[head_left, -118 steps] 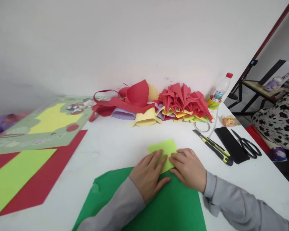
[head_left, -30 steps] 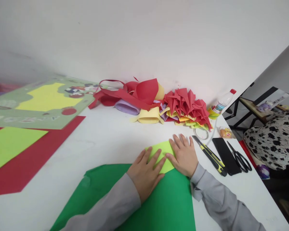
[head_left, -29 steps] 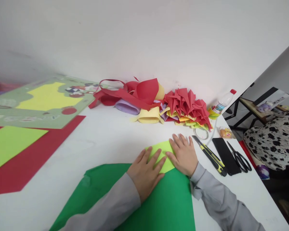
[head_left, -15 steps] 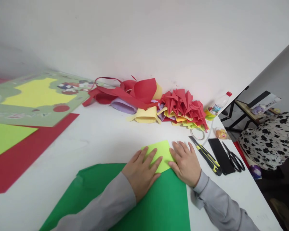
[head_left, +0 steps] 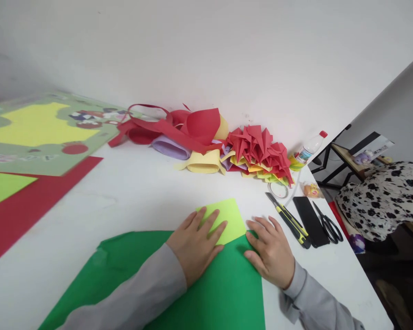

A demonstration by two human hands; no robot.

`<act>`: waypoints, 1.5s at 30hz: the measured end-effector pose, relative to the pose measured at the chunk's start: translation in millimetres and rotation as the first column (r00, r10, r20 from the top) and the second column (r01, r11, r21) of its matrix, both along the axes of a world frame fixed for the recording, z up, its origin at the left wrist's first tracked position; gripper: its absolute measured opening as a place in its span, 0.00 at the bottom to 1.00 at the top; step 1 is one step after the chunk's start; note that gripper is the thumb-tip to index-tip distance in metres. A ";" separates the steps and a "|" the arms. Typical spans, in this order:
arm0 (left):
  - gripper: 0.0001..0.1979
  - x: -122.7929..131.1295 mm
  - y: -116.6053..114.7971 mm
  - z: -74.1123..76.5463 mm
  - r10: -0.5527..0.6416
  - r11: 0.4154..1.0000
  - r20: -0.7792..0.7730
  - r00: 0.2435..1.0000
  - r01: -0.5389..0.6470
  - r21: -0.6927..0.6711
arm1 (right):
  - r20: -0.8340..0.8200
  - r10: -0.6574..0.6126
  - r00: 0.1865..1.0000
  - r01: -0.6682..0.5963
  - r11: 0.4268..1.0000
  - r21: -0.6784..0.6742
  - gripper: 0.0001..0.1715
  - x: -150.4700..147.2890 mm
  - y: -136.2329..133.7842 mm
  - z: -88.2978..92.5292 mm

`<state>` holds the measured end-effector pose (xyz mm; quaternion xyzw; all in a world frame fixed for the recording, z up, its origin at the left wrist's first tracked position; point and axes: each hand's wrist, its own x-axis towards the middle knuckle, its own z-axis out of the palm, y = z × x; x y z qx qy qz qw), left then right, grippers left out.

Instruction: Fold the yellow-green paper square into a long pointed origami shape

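white table (head_left: 134,192) bears green sheet (head_left: 227,284), red sheet (head_left: 30,197), knife (head_left: 289,220), scissors (head_left: 325,223).

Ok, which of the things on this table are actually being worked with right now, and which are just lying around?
In use: lime paper, pressed flat by the left hand; green sheet beneath it, right hand at its edge.
Lying about: utility knife, black case, scissors, bottle, folded paper pile, red sheet.

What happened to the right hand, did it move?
Yes. Against the utility knife, the right hand slid back toward the person, off the lime paper.
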<state>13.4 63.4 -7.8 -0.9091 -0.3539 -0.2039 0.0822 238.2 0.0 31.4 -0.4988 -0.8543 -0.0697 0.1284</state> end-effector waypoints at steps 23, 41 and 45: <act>0.40 -10.3 -10.1 2.1 -0.042 0.973 -0.068 0.997 0.025 -0.228 | -0.031 0.108 0.994 -0.107 0.993 0.044 0.17 -6.4 9.3 -4.8; 0.40 -24.8 1.7 16.8 -0.121 0.909 -0.175 0.977 0.038 -0.415 | -0.082 0.089 0.993 -0.083 0.994 0.078 0.13 -7.0 12.3 -11.1; 0.37 -22.3 1.8 17.2 -0.108 0.936 -0.143 0.984 0.052 -0.349 | -0.110 0.084 0.990 -0.073 0.992 0.099 0.12 -7.1 13.3 -11.5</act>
